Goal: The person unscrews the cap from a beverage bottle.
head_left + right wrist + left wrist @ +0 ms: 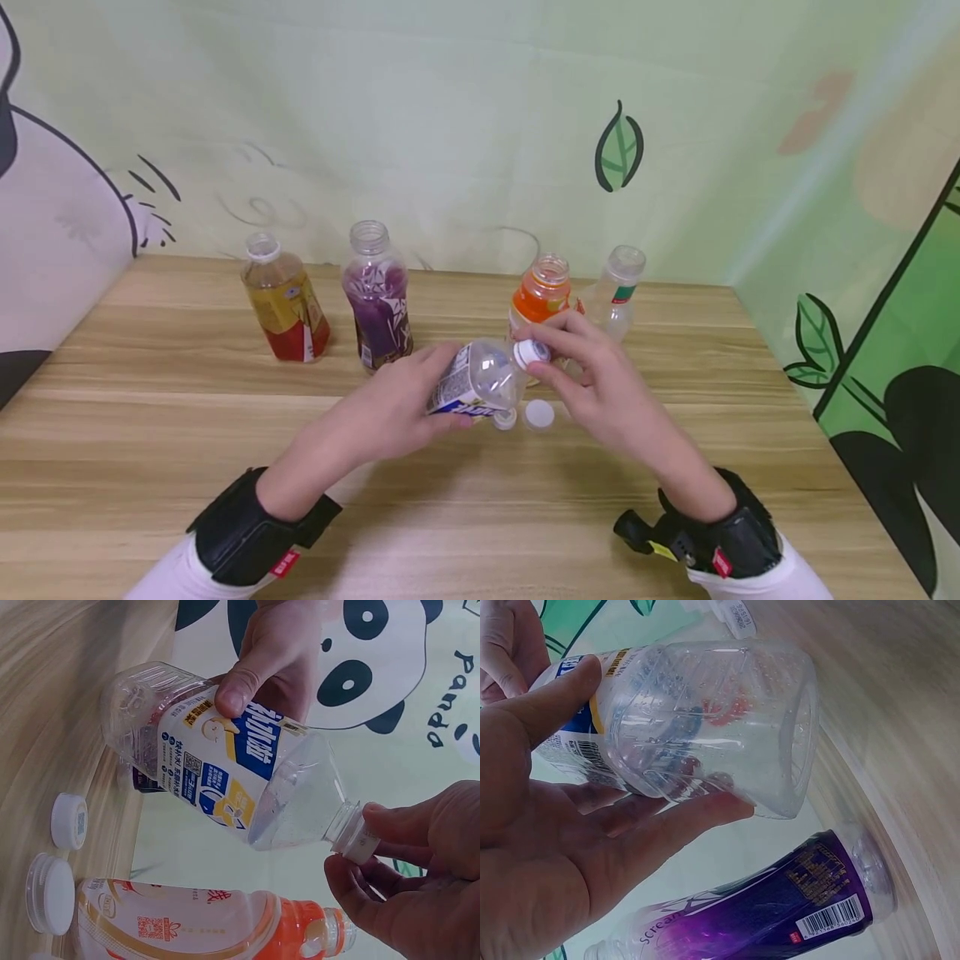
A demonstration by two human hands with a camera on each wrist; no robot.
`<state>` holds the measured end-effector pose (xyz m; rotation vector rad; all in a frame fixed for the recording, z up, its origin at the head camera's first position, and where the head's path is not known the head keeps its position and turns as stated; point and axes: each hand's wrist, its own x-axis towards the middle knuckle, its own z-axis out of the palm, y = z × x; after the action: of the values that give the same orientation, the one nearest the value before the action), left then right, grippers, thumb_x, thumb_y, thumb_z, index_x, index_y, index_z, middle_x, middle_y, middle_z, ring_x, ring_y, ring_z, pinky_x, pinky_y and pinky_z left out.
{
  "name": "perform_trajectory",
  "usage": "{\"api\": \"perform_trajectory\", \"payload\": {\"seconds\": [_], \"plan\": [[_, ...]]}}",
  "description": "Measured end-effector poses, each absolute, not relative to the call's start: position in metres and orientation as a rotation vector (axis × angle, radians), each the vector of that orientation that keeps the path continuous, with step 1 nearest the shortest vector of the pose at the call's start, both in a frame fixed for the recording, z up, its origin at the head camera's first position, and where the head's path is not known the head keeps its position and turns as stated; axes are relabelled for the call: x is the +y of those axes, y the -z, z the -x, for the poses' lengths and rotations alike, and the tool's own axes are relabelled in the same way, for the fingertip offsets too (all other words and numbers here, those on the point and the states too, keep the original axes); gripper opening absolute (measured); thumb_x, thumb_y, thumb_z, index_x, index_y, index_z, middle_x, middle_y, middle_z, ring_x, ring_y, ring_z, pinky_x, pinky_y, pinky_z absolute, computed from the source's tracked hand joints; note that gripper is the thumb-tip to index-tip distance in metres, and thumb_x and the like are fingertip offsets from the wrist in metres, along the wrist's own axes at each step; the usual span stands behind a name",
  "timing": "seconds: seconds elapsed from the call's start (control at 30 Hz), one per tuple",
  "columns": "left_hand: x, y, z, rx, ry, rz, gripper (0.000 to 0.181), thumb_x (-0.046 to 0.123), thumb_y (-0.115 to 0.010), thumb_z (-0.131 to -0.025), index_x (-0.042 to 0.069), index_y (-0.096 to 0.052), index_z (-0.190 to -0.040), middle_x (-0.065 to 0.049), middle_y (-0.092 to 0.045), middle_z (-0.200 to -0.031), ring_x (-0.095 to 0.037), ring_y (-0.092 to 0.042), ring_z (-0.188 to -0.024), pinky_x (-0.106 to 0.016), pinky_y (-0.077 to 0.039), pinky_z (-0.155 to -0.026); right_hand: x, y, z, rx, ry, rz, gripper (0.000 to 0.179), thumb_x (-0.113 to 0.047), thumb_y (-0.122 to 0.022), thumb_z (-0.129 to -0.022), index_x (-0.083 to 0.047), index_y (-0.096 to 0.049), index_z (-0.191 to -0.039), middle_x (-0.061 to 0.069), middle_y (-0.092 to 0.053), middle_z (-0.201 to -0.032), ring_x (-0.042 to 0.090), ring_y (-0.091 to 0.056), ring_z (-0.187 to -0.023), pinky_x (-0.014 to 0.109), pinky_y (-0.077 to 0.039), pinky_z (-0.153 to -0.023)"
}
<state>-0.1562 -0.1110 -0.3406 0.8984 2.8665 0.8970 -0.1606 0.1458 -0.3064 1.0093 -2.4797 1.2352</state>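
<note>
My left hand (pixel 408 400) grips a clear plastic bottle (pixel 225 757) round its white, blue and yellow label. The bottle is tilted, its neck toward my right hand, and its clear base shows in the left wrist view. With thumb and fingertips my right hand (pixel 600 375) pinches a white cap (pixel 531 353) at the bottle's mouth. On the table just below the held bottle lie two white caps, a smaller cap (pixel 69 821) and a wider cap (pixel 539 414). Behind my right hand stands an uncapped bottle with an orange top (pixel 543 292).
At the back of the wooden table (pixel 465 517) stand more uncapped bottles: a purple bottle (pixel 378 308), a bottle of reddish-brown drink (pixel 287 308) on the left, and a clear bottle (pixel 622 283) on the right. A printed cloth backdrop (pixel 450 125) rises behind them.
</note>
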Motion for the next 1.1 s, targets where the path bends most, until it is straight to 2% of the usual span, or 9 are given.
{"api": "perform_trajectory", "payload": {"seconds": [0.2, 0.33, 0.43, 0.57, 0.67, 0.77, 1.1], "plan": [[-0.111, 0.3404, 0.1563, 2.866, -0.895, -0.878, 0.074, 0.032, -0.084, -0.088, 0.004, -0.047, -0.145, -0.013, -0.064, -0.119, -0.021, -0.063, -0.094, -0.04, -0.056, -0.082, 0.1464, 0.3052, 0.1617, -2.471, -1.239, -1.039, 0.039, 0.003, -0.075, -0.091, -0.003, -0.07, -0.129, 0.002, -0.065, -0.116, 0.017, -0.06, -0.104, 0.033, -0.054, -0.086], [-0.1116, 0.3411, 0.156, 2.874, -0.899, -0.872, 0.074, 0.033, -0.084, -0.088, 0.005, -0.047, -0.145, -0.014, -0.064, -0.119, -0.021, -0.063, -0.094, -0.04, -0.056, -0.081, 0.1459, 0.3049, 0.1622, -2.489, -1.253, -1.017, 0.036, -0.004, -0.077, -0.092, -0.005, -0.071, -0.128, 0.003, -0.066, -0.119, 0.017, -0.063, -0.103, 0.034, -0.057, -0.087], [-0.112, 0.3415, 0.1555, 2.879, -0.901, -0.871, 0.074, 0.032, -0.084, -0.088, 0.005, -0.047, -0.145, -0.014, -0.064, -0.12, -0.022, -0.064, -0.095, -0.041, -0.057, -0.082, 0.1449, 0.3052, 0.1622, -2.521, -1.248, -0.94, 0.035, -0.011, -0.078, -0.092, -0.008, -0.073, -0.127, 0.003, -0.067, -0.116, 0.016, -0.065, -0.095, 0.034, -0.059, -0.081], [-0.1122, 0.3419, 0.1551, 2.882, -0.894, -0.878, 0.075, 0.033, -0.084, -0.088, 0.004, -0.046, -0.146, -0.015, -0.063, -0.123, -0.022, -0.064, -0.096, -0.041, -0.056, -0.084, 0.1435, 0.3053, 0.162, -2.572, -1.2, -0.812, 0.032, -0.015, -0.081, -0.091, -0.006, -0.074, -0.121, 0.001, -0.067, -0.1, 0.016, -0.061, -0.082, 0.034, -0.058, -0.07], [-0.1122, 0.3427, 0.1553, 2.878, -0.893, -0.879, 0.074, 0.032, -0.084, -0.088, 0.004, -0.046, -0.146, -0.015, -0.063, -0.124, -0.022, -0.063, -0.098, -0.042, -0.056, -0.085, 0.1428, 0.3055, 0.1616, -2.595, -1.163, -0.772, 0.028, -0.015, -0.083, -0.089, -0.004, -0.073, -0.113, 0.001, -0.065, -0.091, 0.016, -0.059, -0.078, 0.033, -0.057, -0.068], [-0.1118, 0.3433, 0.1555, 2.875, -0.893, -0.883, 0.075, 0.032, -0.083, -0.089, 0.005, -0.046, -0.147, -0.015, -0.063, -0.126, -0.022, -0.063, -0.099, -0.042, -0.056, -0.086, 0.1429, 0.3056, 0.1609, -2.596, -1.143, -0.778, 0.026, -0.014, -0.083, -0.089, -0.003, -0.073, -0.11, 0.001, -0.065, -0.09, 0.017, -0.059, -0.077, 0.031, -0.056, -0.069], [-0.1108, 0.3422, 0.1561, 2.861, -0.907, -0.892, 0.074, 0.032, -0.084, -0.088, 0.005, -0.047, -0.146, -0.013, -0.063, -0.125, -0.021, -0.063, -0.1, -0.041, -0.056, -0.086, 0.1468, 0.3034, 0.1604, -2.576, -1.169, -0.854, 0.029, -0.008, -0.081, -0.088, -0.003, -0.074, -0.116, 0.0, -0.064, -0.097, 0.017, -0.056, -0.084, 0.03, -0.051, -0.069]]}}
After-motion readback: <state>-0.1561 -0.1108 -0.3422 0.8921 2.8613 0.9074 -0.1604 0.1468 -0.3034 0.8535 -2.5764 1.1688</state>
